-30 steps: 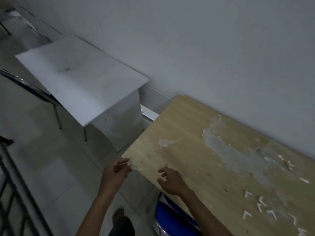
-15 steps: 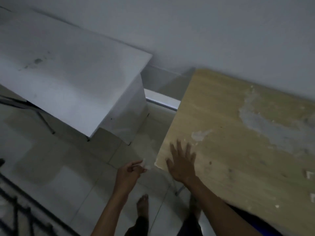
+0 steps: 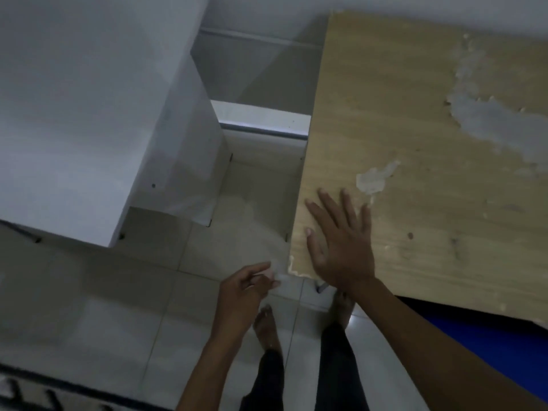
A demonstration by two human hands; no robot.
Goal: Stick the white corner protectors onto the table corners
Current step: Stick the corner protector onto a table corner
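The person stands at the near left corner of a wooden table (image 3: 415,143). The right hand (image 3: 341,244) lies flat on the tabletop just inside that corner, fingers straight and spread, palm down, apparently steadying the board. The left hand (image 3: 246,289) hangs off the table's edge, just left of the corner, with thumb and fingers curled and pinching a small white corner protector (image 3: 277,275). Only a pale sliver of it shows past the fingertips, so its exact shape and which way it faces cannot be told.

The protector looks very light and thin, likely soft plastic or foam with a sticky inner face. It should need only a light pinch, best taken by its outer sides so the fingers stay off the adhesive. Being so small, it could easily twist or drop, or stick crooked on first touch.

The table corner (image 3: 293,269) is chipped and rough, with pale flaking along its edge, so the adhesive may hold poorly there and firm pressing would probably help. A white cabinet (image 3: 74,114) stands to the left, across a tiled floor (image 3: 103,307).
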